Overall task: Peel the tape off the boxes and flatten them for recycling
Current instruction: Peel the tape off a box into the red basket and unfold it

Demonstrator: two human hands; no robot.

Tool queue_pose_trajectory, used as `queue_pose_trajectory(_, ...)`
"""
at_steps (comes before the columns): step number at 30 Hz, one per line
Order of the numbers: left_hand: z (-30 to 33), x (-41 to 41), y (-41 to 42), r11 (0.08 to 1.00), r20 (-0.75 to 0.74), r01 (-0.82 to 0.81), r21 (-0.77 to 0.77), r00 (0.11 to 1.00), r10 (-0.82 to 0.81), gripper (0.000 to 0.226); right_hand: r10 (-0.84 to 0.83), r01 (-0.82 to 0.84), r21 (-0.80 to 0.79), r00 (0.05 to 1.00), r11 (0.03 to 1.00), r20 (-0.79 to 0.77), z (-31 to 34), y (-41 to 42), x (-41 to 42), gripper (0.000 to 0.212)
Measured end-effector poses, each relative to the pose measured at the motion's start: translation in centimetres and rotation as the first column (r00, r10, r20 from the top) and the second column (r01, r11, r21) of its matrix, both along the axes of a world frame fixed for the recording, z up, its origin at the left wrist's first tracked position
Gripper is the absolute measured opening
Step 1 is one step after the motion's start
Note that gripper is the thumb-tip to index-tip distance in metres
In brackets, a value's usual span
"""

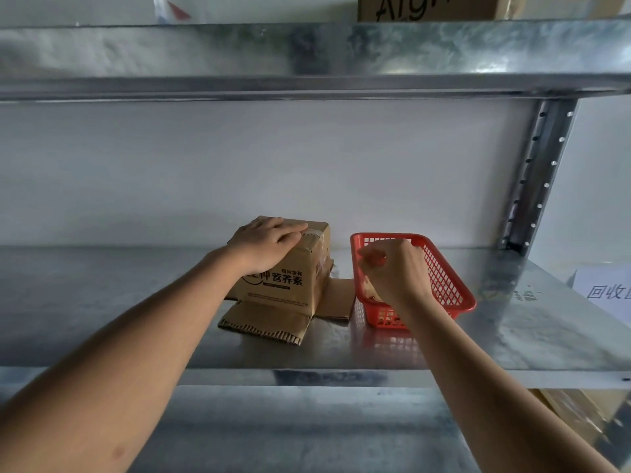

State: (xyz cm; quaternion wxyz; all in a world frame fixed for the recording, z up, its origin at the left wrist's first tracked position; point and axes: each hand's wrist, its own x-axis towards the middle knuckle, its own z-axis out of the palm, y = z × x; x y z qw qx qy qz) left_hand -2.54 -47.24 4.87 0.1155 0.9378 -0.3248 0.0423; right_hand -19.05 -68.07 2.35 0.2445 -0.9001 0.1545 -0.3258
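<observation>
The cardboard box stood on the metal shelf, back near the wall, its bottom flaps splayed flat toward the front edge. A corner pointed at the camera; no clear long axis. The left hand lay on top, fingers curled over the taped edge. Just to the right sat the red basket, running front to back; the right hand hovered over it, grip pinched narrow, contents unclear. Open shelf stretched left and right.
</observation>
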Motion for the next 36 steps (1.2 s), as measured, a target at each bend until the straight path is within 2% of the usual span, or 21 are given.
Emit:
queue_pose_trajectory(6,0.1,-0.5,0.3,0.999,-0.025,-0.008,-0.037,1.0,0.007,0.048,0.062,-0.06,-0.022,0.991,0.998,0.116,-0.2,0.3,1.0,0.014)
queue_pose_trajectory(15,2.4,-2.3,0.6,0.987,-0.013,-0.105,0.125,0.994,0.107,0.053,0.447,-0.436,-0.11,0.889,0.893,0.103,0.2,5.2,2.8,0.031)
queue_pose_trajectory(18,3.4,-2.6,1.2,0.973,0.029,-0.134,0.188,0.991,0.131,0.051,0.407,-0.392,-0.12,0.899,0.912,0.16,0.6,6.4,3.5,0.024)
queue_pose_trajectory(20,3.7,-2.6,2.3,0.967,0.044,-0.163,0.198,0.987,0.157,0.049,0.388,-0.376,-0.103,0.912,0.921,0.133,0.9,7.2,4.1,0.025)
queue_pose_trajectory(25,4.0,-1.8,5.6,0.981,0.035,-0.137,0.137,0.99,0.134,0.043,0.252,-0.239,-0.185,0.966,0.953,0.051,1.0,8.5,6.2,0.038)
queue_pose_trajectory(28,4.2,-0.9,7.4,0.993,-0.006,-0.11,0.035,0.994,0.11,0.036,0.227,-0.222,-0.156,0.974,0.963,0.02,1.2,8.6,7.2,0.043)
queue_pose_trajectory(32,3.8,0.6,9.8,0.984,-0.086,-0.042,-0.173,0.996,0.028,0.025,0.356,-0.358,-0.017,0.931,0.933,-0.082,2.3,9.7,8.5,0.026)
queue_pose_trajectory(34,3.6,1.0,10.9,0.97,-0.16,-0.002,-0.241,0.986,-0.038,0.029,0.449,-0.447,0.058,0.875,0.893,-0.181,2.3,10.8,9.2,0.033)
queue_pose_trajectory(36,3.3,1.5,11.6,0.954,-0.201,0.035,-0.298,0.975,-0.099,0.039,0.513,-0.491,0.149,0.833,0.858,-0.209,2.0,11.3,10.2,0.037)
